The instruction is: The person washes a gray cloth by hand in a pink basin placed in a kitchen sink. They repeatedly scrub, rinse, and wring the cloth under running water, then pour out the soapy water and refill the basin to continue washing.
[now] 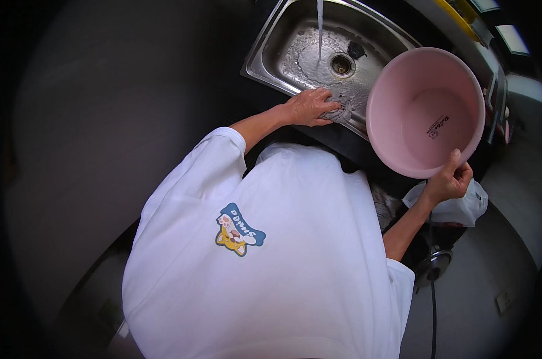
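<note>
My left hand (312, 107) is closed on a wet grey cloth (338, 111) at the near rim of a stainless steel sink (289, 60). With my right hand (450, 179) I grip the rim of a pink plastic basin (432, 112), thumb at its edge. The basin is tilted, its inside facing up towards me, over the right end of the sink. A stream of water (320, 31) falls into the sink, beside the drain (342, 65). A dark scrubbing pad or clump (356, 50) lies just past the drain.
Right of my right forearm is a white plastic bag (470, 206) on a dark surface. Below it are a round metal lid or pot (434, 267) and a hanging black cord (433, 309). A wall socket (504, 302) is at the lower right. A yellow object (459, 18) stands beyond the sink.
</note>
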The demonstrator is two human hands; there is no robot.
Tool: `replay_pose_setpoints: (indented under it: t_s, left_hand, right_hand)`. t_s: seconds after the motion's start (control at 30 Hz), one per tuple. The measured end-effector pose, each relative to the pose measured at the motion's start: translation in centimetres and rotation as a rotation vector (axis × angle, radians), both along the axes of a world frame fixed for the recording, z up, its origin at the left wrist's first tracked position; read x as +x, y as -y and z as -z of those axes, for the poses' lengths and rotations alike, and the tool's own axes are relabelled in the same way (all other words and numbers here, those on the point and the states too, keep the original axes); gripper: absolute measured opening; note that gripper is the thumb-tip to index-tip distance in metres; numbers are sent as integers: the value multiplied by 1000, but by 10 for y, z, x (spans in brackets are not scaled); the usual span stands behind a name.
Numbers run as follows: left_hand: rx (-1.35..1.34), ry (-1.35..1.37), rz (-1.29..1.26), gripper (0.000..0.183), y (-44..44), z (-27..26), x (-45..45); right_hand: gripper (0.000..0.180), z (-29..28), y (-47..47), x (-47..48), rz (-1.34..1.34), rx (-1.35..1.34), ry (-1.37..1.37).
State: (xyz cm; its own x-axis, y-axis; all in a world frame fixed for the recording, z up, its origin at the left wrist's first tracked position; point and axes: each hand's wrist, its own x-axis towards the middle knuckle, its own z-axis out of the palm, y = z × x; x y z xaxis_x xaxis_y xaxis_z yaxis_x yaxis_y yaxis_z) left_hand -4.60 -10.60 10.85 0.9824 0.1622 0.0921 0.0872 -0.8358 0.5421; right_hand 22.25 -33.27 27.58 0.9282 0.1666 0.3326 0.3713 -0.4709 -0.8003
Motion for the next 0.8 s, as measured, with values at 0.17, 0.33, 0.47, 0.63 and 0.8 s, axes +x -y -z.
replay_pose_setpoints:
  t_s: [0.17, 0.33, 0.47, 0.63, 0.8]
  left_hand:
    - [59, -158, -245, 52, -41, 5, -39]
    - [74, -543, -624, 54, -115, 10, -61]
    - [116, -589, -557, 57, -134, 25, -60]
    - [-277, -461, -907, 64, -126, 50, 19]
    - [-246, -426, -737, 66, -144, 23, 96]
  right_hand:
    - [28, -4, 9, -11, -63, 10, 1]
    - [29, 3, 13, -20, -60, -42, 9]
    - [29, 10, 15, -29, -74, -16, 4]
    - [26, 10, 16, -33, -87, -67, -25]
    - [27, 3, 16, -30, -117, -135, -20]
